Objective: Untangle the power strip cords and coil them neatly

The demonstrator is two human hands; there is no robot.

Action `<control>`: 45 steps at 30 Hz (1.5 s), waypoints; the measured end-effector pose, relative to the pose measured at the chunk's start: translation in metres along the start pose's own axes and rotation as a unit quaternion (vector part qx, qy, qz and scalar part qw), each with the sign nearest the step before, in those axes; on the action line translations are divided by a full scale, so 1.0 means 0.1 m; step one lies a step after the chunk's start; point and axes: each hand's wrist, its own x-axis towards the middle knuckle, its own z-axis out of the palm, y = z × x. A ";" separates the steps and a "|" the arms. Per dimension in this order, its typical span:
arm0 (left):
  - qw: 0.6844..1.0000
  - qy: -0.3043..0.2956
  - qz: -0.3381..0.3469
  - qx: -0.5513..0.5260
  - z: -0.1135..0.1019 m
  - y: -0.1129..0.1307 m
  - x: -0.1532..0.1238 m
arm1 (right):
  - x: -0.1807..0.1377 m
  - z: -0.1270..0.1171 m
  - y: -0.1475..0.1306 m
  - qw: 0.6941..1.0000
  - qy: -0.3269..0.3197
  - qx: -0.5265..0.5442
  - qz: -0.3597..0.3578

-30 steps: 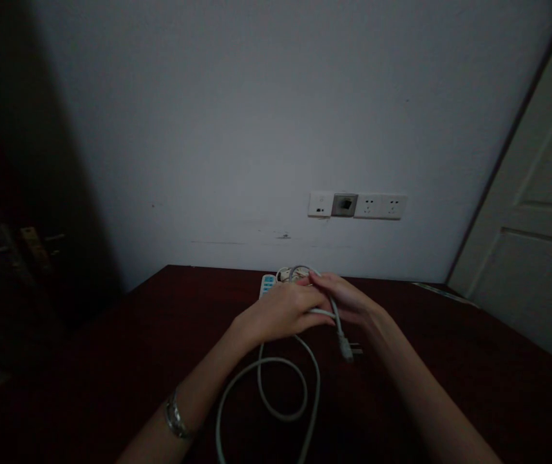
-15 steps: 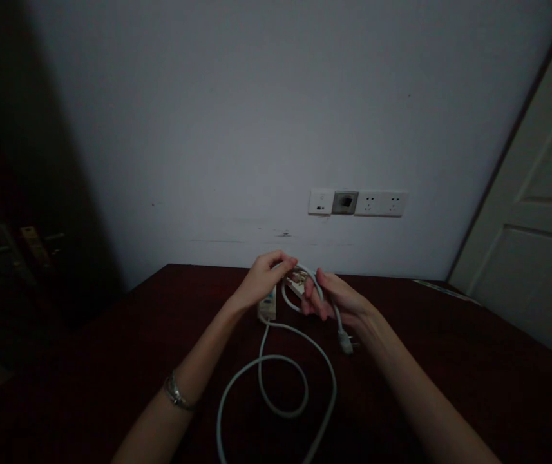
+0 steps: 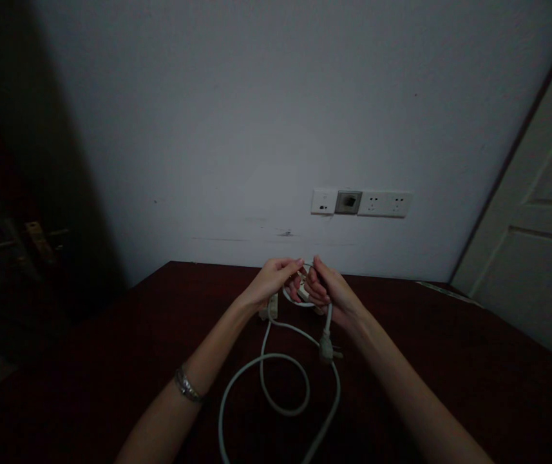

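A white power cord (image 3: 299, 407) lies in loose loops on the dark red table, and its upper part is bent into a small ring between my hands. My left hand (image 3: 276, 278) pinches the ring at its upper left. Close beside it, my right hand (image 3: 331, 289) grips the ring's right side, fingers curled inward. Below my right hand hangs the plug (image 3: 326, 348), its prongs pointing right. Behind the hands is a white power strip (image 3: 272, 307), mostly hidden by my left hand and the cord.
The dark red table (image 3: 183, 303) meets a pale wall at its back edge. Wall sockets (image 3: 384, 203) sit above it, right of centre. A white panelled door (image 3: 541, 212) stands at the right, and a dark door with a handle (image 3: 38, 240) at the left.
My hands have drawn closer together, almost touching at the top of the ring. The plug has swung left and slightly down. The view has shifted slightly.
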 end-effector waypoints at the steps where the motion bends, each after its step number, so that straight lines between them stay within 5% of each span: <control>1: 1.000 -0.010 0.006 -0.015 -0.01 -0.01 0.00 | -0.01 0.00 -0.01 1.000 0.004 0.009 -0.005; 8: 0.983 -0.048 -0.033 -0.175 0.00 -0.03 0.01 | -0.02 0.09 -0.01 0.999 0.027 0.026 -0.021; 15: 0.970 0.057 -0.004 -0.236 0.22 -0.22 0.07 | -0.04 0.18 0.09 0.994 0.072 0.052 -0.059; 22: 0.976 0.105 0.009 -0.190 0.21 -0.23 0.09 | -0.04 0.13 0.03 0.995 0.044 0.081 -0.024; 27: 0.998 0.042 0.040 -0.030 -0.02 -0.18 0.09 | -0.06 0.10 -0.08 0.991 0.073 0.110 0.003; 34: 0.996 -0.010 -0.002 0.089 -0.26 -0.10 0.04 | -0.08 0.10 -0.10 0.990 0.072 0.118 0.030; 38: 0.998 -0.033 -0.003 0.059 -0.25 -0.15 0.05 | -0.09 0.11 -0.15 0.989 0.082 0.125 0.025; 45: 0.981 -0.185 -0.043 -0.025 -0.13 -0.50 0.07 | -0.19 0.01 -0.52 0.972 0.125 0.169 -0.102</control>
